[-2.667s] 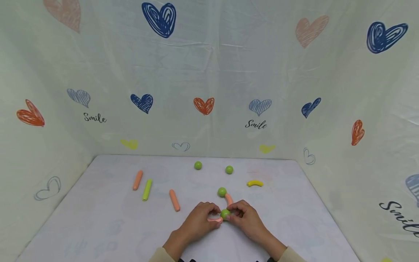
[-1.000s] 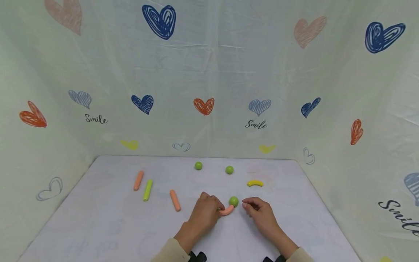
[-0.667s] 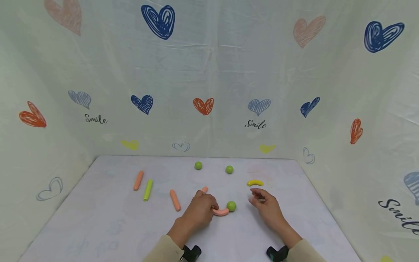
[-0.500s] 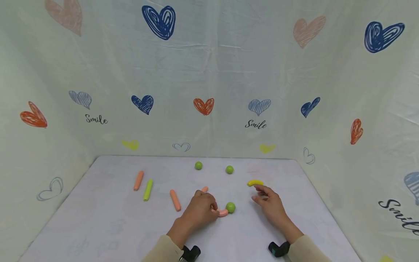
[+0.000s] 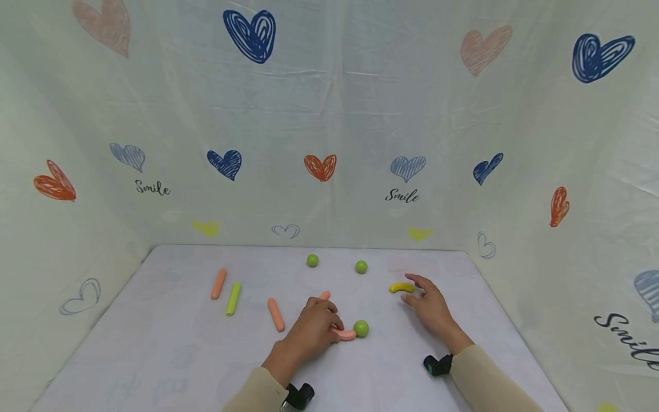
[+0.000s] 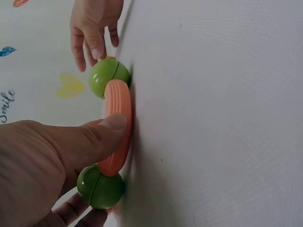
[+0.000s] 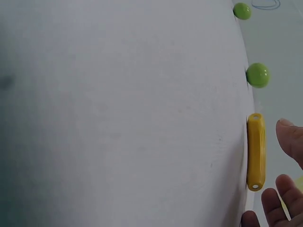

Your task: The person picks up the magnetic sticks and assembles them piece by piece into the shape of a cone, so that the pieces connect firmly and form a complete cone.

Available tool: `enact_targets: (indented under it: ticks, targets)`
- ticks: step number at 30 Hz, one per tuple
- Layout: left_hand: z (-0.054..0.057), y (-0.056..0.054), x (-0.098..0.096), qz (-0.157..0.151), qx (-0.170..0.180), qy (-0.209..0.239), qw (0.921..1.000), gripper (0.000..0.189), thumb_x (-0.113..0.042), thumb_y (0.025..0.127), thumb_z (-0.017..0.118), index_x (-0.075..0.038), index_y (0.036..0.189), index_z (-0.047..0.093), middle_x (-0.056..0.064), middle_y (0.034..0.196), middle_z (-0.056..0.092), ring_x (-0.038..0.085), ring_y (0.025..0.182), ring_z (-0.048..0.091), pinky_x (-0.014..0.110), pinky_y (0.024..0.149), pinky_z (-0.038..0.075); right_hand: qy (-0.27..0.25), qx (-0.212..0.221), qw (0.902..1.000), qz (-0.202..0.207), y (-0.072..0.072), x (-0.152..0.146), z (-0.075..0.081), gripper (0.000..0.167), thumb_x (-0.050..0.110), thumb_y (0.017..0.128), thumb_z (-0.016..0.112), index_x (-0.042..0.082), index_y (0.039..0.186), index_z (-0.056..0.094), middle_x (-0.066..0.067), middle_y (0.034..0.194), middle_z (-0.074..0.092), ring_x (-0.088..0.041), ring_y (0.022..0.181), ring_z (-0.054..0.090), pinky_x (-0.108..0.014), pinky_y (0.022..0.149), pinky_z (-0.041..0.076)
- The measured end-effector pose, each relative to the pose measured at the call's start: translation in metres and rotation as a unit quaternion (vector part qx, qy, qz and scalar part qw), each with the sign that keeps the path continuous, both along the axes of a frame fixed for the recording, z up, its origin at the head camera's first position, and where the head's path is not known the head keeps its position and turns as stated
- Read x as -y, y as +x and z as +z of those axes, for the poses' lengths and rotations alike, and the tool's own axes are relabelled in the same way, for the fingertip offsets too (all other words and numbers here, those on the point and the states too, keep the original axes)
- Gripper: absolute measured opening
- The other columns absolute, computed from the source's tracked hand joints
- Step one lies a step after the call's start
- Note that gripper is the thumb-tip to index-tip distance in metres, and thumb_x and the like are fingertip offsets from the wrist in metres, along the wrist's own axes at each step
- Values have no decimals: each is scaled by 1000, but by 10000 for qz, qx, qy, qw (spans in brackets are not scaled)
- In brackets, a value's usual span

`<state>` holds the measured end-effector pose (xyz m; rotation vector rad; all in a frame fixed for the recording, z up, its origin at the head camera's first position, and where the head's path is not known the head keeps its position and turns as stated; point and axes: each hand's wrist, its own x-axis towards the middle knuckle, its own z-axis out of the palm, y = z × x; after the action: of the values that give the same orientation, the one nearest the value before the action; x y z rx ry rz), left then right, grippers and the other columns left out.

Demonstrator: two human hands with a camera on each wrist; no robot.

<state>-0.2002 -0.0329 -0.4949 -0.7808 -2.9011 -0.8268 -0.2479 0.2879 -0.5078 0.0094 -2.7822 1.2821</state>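
Left hand (image 5: 313, 327) pinches a curved pink toy rod (image 5: 346, 335), its thumb lying across the ribbed side in the left wrist view. A green ball (image 5: 361, 328) is joined at the rod's right end. At the other end sits a second green ball (image 6: 101, 187), hidden behind the hand in the head view. Another pink rod (image 5: 324, 295) sticks out beyond the knuckles. Right hand (image 5: 431, 306) has thumb and fingers spread around the right end of a curved yellow rod (image 5: 401, 287), which lies on the table with a small hole at each end.
Two loose green balls (image 5: 312, 260) lie near the table's back edge. To the left are two straight orange rods (image 5: 275, 315) and a straight lime-green rod (image 5: 233, 298). A heart-patterned curtain (image 5: 329, 114) stands behind the white table (image 5: 154, 355).
Right hand has let go of the green ball and moved away, right and back, to the yellow rod. Left hand has turned the joined pink rods and balls and shifted them slightly left.
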Motion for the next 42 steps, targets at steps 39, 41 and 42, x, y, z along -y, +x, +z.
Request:
enact_targets:
  ticks: [39, 41, 42]
  targets:
    - [-19, 7, -19, 594, -447, 159, 9971, 13, -36, 83, 90, -27, 93, 86, -9, 114, 75, 25, 123, 54, 43, 89, 40, 315, 76, 9994, -83, -10, 6, -5, 49, 13, 96, 76, 3, 142, 62, -17, 125, 69, -31, 113, 61, -50, 102, 48]
    - [-19, 7, -19, 594, -431, 163, 9972, 14, -35, 83, 90, -27, 93, 86, -9, 113, 75, 24, 123, 53, 43, 89, 40, 326, 85, 9994, -94, -11, 7, -5, 48, 13, 96, 76, 3, 141, 63, -16, 124, 69, -31, 111, 61, -49, 100, 49]
    - [-18, 8, -19, 594, -421, 166, 9972, 14, -35, 83, 90, -27, 93, 86, -9, 113, 75, 24, 123, 53, 43, 89, 40, 332, 89, 9994, -104, -11, 7, -5, 48, 13, 96, 76, 3, 141, 63, -16, 123, 69, -31, 110, 61, -48, 99, 49]
